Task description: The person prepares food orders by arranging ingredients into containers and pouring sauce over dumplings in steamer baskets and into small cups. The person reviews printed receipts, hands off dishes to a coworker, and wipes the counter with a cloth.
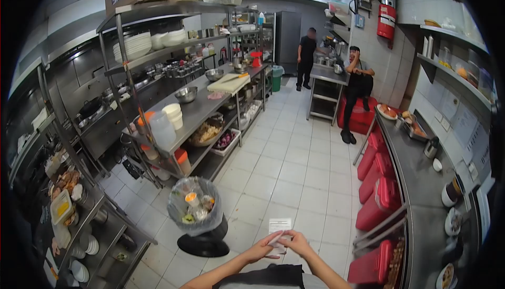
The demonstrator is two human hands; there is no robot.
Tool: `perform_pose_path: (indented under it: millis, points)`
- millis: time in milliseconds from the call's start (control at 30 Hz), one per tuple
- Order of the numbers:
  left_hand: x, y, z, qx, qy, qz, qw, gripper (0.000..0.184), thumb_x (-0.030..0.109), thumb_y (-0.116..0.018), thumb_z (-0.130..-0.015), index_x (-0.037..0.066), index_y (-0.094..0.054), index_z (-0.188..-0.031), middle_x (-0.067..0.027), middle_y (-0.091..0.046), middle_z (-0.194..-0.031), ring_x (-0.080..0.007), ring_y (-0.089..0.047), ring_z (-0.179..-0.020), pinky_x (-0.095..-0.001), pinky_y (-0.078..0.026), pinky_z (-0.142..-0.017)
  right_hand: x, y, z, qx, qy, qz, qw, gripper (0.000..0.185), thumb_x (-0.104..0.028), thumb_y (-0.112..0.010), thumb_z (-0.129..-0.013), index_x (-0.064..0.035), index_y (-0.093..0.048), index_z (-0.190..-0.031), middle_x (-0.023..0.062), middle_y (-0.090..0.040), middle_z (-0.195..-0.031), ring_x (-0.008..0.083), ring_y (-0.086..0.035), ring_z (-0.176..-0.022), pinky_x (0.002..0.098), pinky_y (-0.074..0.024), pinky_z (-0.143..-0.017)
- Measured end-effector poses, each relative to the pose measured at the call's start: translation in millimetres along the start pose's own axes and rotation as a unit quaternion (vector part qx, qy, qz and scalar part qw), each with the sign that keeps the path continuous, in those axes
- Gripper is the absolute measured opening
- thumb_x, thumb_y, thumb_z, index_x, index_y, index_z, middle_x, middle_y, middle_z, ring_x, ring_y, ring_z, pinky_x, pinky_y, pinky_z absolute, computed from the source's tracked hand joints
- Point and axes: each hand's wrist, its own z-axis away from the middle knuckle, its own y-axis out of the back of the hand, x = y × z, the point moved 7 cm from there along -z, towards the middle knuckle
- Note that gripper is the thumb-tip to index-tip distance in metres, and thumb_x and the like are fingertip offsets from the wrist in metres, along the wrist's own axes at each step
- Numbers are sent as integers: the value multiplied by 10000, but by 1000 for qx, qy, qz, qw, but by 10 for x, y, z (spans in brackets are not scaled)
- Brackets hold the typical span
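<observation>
Low in the middle of the head view, my two hands meet in front of my apron. A printed paper slip [280,224], white with dark lines like a receipt, sticks up beyond the fingers. My left hand [259,249] is closed on the lower part of the paper. From the other side, my right hand [296,242] pinches it with thumb and fingers. Another white piece shows between the hands; whether it is a fold or a second slip I cannot tell. The print is too small to read.
A lined trash bin [181,210] with scraps stands at left front. Steel shelving [158,78] and a worktable run along the left, a steel counter [421,184] along the right above red bins [376,205]. One person stands at the back; another sits on a red box [360,118].
</observation>
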Motion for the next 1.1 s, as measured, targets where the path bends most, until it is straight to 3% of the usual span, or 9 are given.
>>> perform_pose_path:
  millis: [67, 200, 300, 500, 567, 667, 733, 1033, 1100]
  points:
    - [305, 146, -225, 24, 0, -1, 1000, 543, -2, -336, -912, 113, -198, -1425, -93, -395, -1321, -268, -512, -1148, -430, -494, -929, -82, 45, -481, -40, -24, -18, 999, 424, -235, -736, -768, 3, -593, -1089, 73, -634, -952, 131, -590, -844, 233, -480, -660]
    - [484, 824, -675, 96, -53, 16, 994, 489, 17, -346, -927, 84, -235, -1398, -98, -412, -1310, -276, -504, -1158, -445, -497, -917, -210, 131, -1409, -82, -59, -96, 990, 407, -225, -733, -778, 17, -595, -1075, 74, -635, -990, 146, -579, -923, 287, -468, -816]
    - [773, 1106, -833, 120, -51, 35, 991, 516, 4, -332, -904, 58, -222, -1404, -108, -370, -1344, -260, -473, -1182, -441, -490, -930, -438, -12, -1974, -211, -24, -107, 971, 372, -218, -713, -800, 16, -605, -1067, 70, -638, -997, 142, -576, -920, 285, -450, -839]
    - [1214, 2115, -1391, 207, -102, -97, 968, 417, 101, -473, -915, 27, -405, -1319, -82, -479, -1282, -194, -482, -1160, -351, -404, -983, -331, -91, -3168, -260, 26, -71, 963, 276, -194, -669, -838, -8, -641, -1040, 55, -628, -1020, 108, -547, -924, 265, -445, -811]
    - [1291, 2492, -1666, 225, -84, -35, 970, 407, 170, -509, -917, 2, -451, -1284, -75, -522, -1247, -167, -483, -1148, -308, -370, -982, -197, -24, -3617, -280, 50, -30, 958, 274, -197, -664, -839, -6, -645, -1036, 58, -619, -1032, 114, -551, -913, 267, -444, -809]
    - [1615, 3016, -2189, 234, -77, 12, 969, 356, 173, -501, -931, 32, -506, -1258, -53, -563, -1168, -129, -503, -1054, -278, -384, -933, -393, 340, -4256, -222, 84, 73, 969, 303, -231, -659, -833, 7, -637, -1019, 81, -600, -986, 175, -575, -882, 297, -461, -781]
    - [2288, 3259, -2450, 262, -114, -115, 951, 331, 182, -491, -941, 45, -533, -1240, -49, -585, -1128, -114, -516, -1023, -265, -399, -911, -421, 647, -4697, -174, 86, 114, 974, 303, -229, -666, -823, 18, -634, -996, 98, -605, -960, 179, -592, -851, 305, -475, -758]
    - [4000, 4239, -4118, 211, -248, -178, 929, 265, 39, -582, -869, 21, -618, -1132, -52, -607, -1134, -97, -570, -943, -211, -443, -833, 330, 2434, -5925, 147, -48, -107, 982, 244, -59, -625, -828, 26, -607, -1056, 61, -653, -973, 157, -613, -837, 281, -505, -719]
    - [4272, 4307, -4499, 208, -194, -195, 939, 336, 0, -571, -860, 24, -575, -1195, -62, -579, -1186, -101, -559, -994, -219, -453, -856, 643, 2752, -6194, 179, -47, -72, 980, 218, -77, -627, -829, 17, -622, -1026, 64, -663, -911, 145, -610, -782, 286, -501, -675]
